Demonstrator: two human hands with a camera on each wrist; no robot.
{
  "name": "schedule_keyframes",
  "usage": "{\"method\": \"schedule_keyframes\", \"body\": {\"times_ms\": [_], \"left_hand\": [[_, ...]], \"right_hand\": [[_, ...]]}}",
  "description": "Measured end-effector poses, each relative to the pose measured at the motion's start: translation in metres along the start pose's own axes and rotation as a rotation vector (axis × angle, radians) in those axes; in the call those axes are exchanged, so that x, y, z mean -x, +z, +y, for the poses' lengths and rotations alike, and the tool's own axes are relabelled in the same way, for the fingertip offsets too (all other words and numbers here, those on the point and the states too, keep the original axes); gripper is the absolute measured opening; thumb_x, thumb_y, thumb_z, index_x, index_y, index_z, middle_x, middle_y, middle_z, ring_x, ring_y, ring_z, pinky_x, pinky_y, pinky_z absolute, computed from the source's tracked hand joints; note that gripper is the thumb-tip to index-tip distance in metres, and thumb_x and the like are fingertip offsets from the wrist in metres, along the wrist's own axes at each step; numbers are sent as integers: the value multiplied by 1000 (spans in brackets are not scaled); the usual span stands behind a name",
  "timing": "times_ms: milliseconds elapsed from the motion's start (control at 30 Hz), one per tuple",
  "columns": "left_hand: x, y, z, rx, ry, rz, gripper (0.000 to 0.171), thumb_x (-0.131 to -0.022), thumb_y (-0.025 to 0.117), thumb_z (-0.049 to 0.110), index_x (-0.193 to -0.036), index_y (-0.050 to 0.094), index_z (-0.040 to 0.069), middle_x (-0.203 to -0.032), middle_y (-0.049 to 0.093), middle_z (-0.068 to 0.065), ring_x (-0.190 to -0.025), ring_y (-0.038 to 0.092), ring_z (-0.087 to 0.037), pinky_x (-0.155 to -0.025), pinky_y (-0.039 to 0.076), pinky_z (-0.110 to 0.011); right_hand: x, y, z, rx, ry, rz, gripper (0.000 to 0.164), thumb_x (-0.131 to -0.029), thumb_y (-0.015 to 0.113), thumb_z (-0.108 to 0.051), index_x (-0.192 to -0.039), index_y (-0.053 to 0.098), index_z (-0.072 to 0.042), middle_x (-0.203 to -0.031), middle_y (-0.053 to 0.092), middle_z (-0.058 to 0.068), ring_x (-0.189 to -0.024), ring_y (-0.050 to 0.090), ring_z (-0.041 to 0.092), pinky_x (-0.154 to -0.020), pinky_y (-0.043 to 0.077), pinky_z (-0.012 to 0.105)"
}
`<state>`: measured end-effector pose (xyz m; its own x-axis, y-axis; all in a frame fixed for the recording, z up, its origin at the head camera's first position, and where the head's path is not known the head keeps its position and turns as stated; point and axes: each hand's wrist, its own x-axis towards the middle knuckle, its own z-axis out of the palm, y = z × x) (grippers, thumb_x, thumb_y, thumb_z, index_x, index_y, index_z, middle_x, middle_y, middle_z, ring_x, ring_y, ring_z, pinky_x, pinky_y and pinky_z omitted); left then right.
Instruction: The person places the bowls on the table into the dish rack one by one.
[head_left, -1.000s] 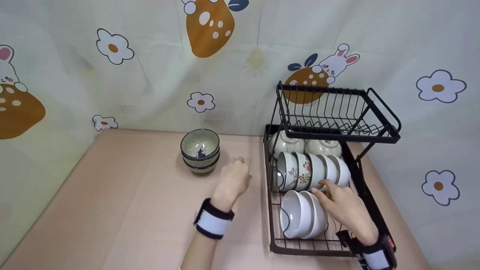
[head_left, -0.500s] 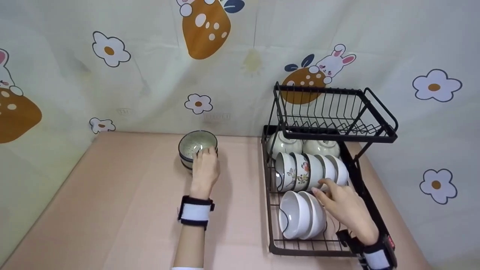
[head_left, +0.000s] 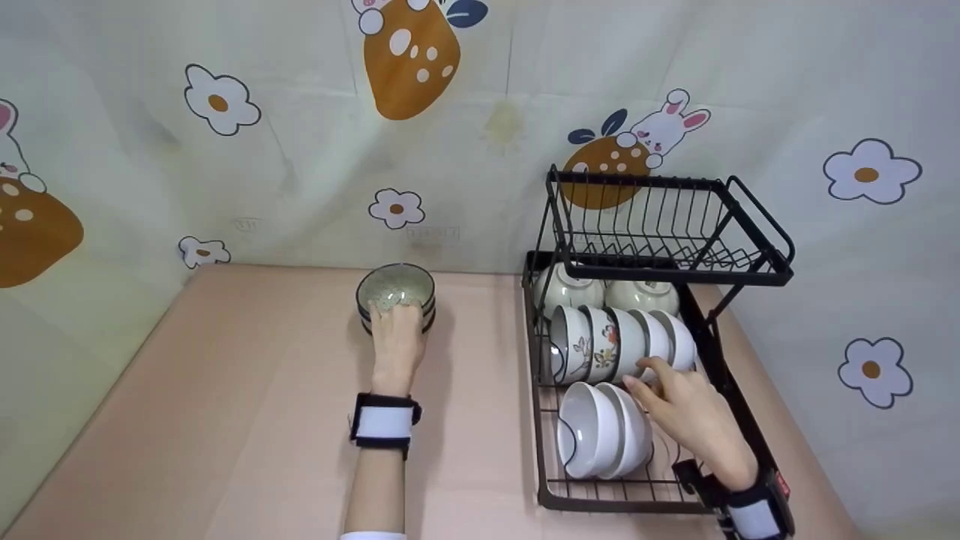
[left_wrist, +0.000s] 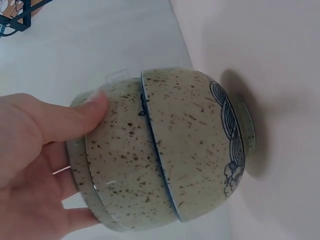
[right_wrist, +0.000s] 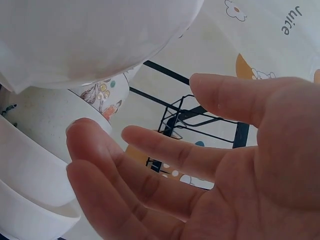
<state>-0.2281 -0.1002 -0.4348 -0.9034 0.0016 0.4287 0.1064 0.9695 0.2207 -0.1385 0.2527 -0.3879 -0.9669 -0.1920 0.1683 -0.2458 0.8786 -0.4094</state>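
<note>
A stack of speckled grey-green bowls (head_left: pixel 397 281) with dark rims stands near the wall. My left hand (head_left: pixel 397 341) pinches the top bowl at its near rim. In the left wrist view, the left thumb presses the outside of a speckled bowl (left_wrist: pixel 120 155), while the other fingers go behind the rim, partly hidden. The lower bowl (left_wrist: pixel 195 140) carries a blue wave pattern. My right hand (head_left: pixel 694 409) hovers over the dish rack (head_left: pixel 540 450) beside two white bowls (head_left: pixel 600 431). In the right wrist view, its fingers (right_wrist: pixel 165 185) are loosely bent with nothing between them.
A row of several bowls (head_left: pixel 630 345), some flower-printed, leans in the rack behind the white pair. Upturned bowls (head_left: pixel 570 289) sit at the rack's back, under its black wire upper shelf (head_left: pixel 675 270). A patterned curtain (head_left: pixel 300 150) hangs behind the pink tabletop (head_left: pixel 247 397).
My left hand has moved left to the stack and taken hold of the top bowl's rim. The right hand has stayed in place over the rack.
</note>
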Motion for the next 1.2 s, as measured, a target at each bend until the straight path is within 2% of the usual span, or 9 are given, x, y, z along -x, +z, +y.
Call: {"method": "schedule_keyframes", "body": {"times_ms": [133, 233, 333, 533, 700, 867, 967, 1100, 1200], "left_hand": [[0, -1, -3, 30, 15, 53, 15, -74, 78, 1, -77, 64, -1, -70, 65, -17, -66, 65, -38, -100, 36, -60], [0, -1, -6, 54, 34, 100, 17, -74, 80, 7, -77, 64, -1, -72, 67, -18, -68, 65, -39, -88, 45, -57], [-1, -2, -7, 77, 40, 130, 15, -75, 78, 7, -76, 64, 0, -73, 67, -17, -68, 65, -39, -80, 47, -54], [-1, -2, -7, 69, 24, 152, 11, -75, 72, -6, -81, 65, -1, -72, 67, -15, -67, 64, -36, -93, 42, -56], [0, -2, -6, 79, 8, 178, 13, -75, 69, -10, -83, 64, -2, -70, 66, -16, -64, 64, -35, -92, 41, -56], [0, -10, -3, 87, 12, 209, 18, -72, 71, -12, -84, 63, -1, -72, 67, -15, -65, 64, -35, -92, 42, -54], [0, -18, 2, 106, 55, 260, 18, -72, 73, -10, -81, 62, 0, -74, 67, -13, -68, 64, -34, -90, 44, -51], [0, -32, 14, 148, 161, 345, 15, -74, 75, -1, -81, 62, -1, -76, 66, -13, -72, 64, -32, -85, 47, -48], [3, -42, 26, 187, 241, 370, 15, -74, 75, 3, -83, 63, -1, -78, 68, -13, -74, 65, -30, -84, 48, -45]], "right_hand": [[0, 0, 0, 0, -6, 7, 35, -94, 60, -36, -110, 64, -5, -58, 47, -7, -51, 47, 10, -46, 41, 30], [1, 1, 0, -4, -7, 7, 35, -94, 60, -35, -111, 64, -4, -58, 47, -7, -51, 47, 10, -46, 41, 30], [1, 1, 0, -5, -10, 10, 36, -94, 60, -36, -111, 63, -4, -57, 47, -7, -51, 47, 10, -46, 42, 29], [1, 0, 0, -8, -11, 8, 35, -94, 61, -34, -111, 63, -4, -58, 48, -7, -51, 47, 10, -47, 42, 30], [0, -1, -1, -19, 5, 1, 35, -94, 60, -34, -112, 63, -4, -63, 54, -6, -53, 49, 10, -47, 42, 30], [0, -2, -2, -26, 14, -6, 37, -94, 60, -36, -113, 63, -4, -63, 54, -5, -53, 49, 10, -46, 42, 30], [0, -2, -2, -24, 19, -11, 37, -95, 59, -36, -114, 62, -4, -60, 51, -6, -52, 48, 11, -45, 42, 30], [0, -3, -2, -28, 23, -15, 39, -95, 59, -37, -115, 62, -4, -60, 50, -6, -52, 48, 11, -46, 42, 30], [1, -4, -2, -33, 24, -15, 40, -95, 58, -38, -115, 62, -5, -60, 50, -6, -52, 49, 11, -47, 42, 30]]}}
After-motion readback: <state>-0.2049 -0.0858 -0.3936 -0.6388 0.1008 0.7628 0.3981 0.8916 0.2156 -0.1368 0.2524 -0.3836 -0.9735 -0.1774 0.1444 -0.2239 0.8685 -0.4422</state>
